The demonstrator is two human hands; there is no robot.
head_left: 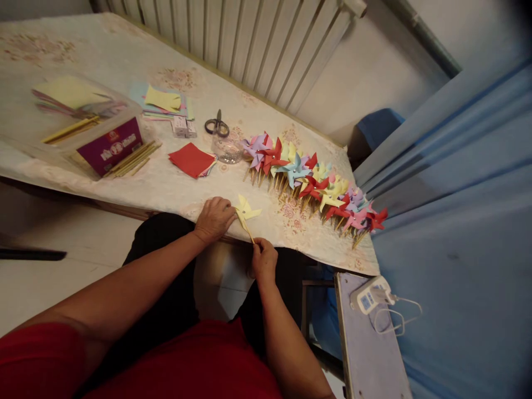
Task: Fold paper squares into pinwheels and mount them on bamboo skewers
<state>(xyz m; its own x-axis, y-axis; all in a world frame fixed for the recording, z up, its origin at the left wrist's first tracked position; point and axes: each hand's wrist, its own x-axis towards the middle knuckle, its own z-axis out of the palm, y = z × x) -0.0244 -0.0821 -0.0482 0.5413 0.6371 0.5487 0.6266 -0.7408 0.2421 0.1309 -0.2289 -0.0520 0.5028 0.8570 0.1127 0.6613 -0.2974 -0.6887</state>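
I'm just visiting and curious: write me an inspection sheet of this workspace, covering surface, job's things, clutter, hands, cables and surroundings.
Surface: floral tablecloth, partly covered.
Job's things: yellow pinwheel in hand; pinwheel cluster to its right; red paper; thin sticks beside the plastic box.
Clutter: scissors, clear dish, small boxes and paper stack close together.
Hands: right hand pinches the yellow pinwheel's stick; left hand is at its blades, grip unclear.
Cables: white cable loops from a white device on the side bench.
Surroundings: radiator at the far side; blue curtain at right.
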